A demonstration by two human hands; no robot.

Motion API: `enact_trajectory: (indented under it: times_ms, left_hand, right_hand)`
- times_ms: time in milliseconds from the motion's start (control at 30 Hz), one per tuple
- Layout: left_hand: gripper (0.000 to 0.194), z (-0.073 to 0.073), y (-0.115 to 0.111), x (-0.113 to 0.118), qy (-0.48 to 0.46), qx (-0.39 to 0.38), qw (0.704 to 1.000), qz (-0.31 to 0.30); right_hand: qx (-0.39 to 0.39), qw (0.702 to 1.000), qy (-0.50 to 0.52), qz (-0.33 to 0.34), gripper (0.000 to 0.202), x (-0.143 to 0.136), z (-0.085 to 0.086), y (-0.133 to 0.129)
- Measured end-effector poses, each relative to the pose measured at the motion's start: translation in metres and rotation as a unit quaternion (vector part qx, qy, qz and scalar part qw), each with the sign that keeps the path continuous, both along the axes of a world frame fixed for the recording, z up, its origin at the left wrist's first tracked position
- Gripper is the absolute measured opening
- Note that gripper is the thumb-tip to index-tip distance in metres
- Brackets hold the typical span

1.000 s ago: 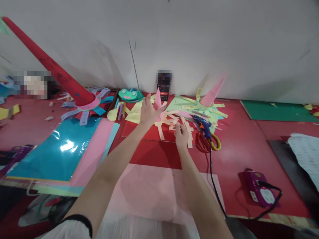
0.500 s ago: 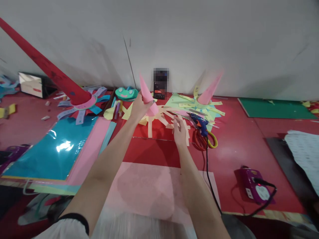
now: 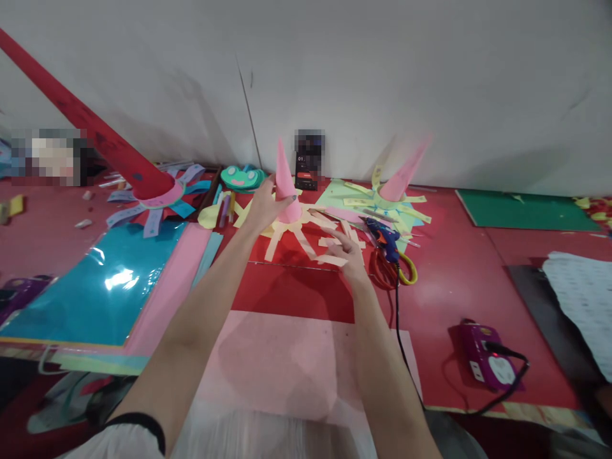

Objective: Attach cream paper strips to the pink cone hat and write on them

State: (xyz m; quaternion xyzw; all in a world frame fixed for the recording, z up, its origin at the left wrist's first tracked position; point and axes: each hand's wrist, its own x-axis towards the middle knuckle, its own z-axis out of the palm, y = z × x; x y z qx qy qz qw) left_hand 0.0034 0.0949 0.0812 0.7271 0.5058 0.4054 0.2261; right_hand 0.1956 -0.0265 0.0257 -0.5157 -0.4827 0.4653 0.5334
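Note:
A small pink paper cone point(image 3: 285, 182) stands upright in the middle of the red table, with cream paper strips point(image 3: 301, 241) fanned out round its base. My left hand point(image 3: 264, 207) is closed round the cone's lower left side, its thumb across the front. To the right, my right hand point(image 3: 348, 254) is beside a few loose cream strips, fingers apart, with one short strip point(image 3: 331, 260) at its fingertips; whether it grips that strip is unclear. A blue glue gun point(image 3: 382, 236) lies just right of this hand.
A second pink cone point(image 3: 405, 173) leans at the back right. On the left is a long red cone point(image 3: 153, 182) above blue plastic sheets point(image 3: 102, 287). A phone point(image 3: 306, 162) rests against the wall. A purple power box point(image 3: 488, 360) and its cable lie front right.
The pink cone has turned more upright and its strips have swung round a little. My right hand has opened its fingers somewhat and shifted slightly right.

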Motion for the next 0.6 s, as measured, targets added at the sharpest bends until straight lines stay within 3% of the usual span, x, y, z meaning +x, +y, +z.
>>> enact_trajectory:
  times_ms: [133,200,267,433,600]
  left_hand:
    - [0.061,-0.003,-0.005,-0.003,-0.006,-0.024,0.996,-0.089]
    - [0.063,-0.007,-0.008,-0.003,-0.003,-0.042,0.993,-0.113]
    - [0.064,-0.013,-0.01,-0.002,0.004,-0.053,0.992,-0.113]
    - [0.06,-0.03,-0.013,0.003,-0.01,-0.05,0.996,-0.076]
    - [0.06,-0.038,-0.013,0.007,-0.043,-0.057,0.996,-0.055]
  right_hand:
    - [0.013,0.993,0.03,-0.111,0.04,0.01,-0.005,0.007]
    - [0.033,0.981,-0.012,-0.192,0.036,0.015,-0.007,0.011]
    - [0.036,0.968,-0.098,-0.227,0.031,0.018,-0.01,0.013]
    - [0.036,0.935,-0.314,-0.16,0.026,0.009,-0.021,0.011]
    - [0.073,0.908,-0.392,-0.128,0.025,0.0,-0.032,0.013]
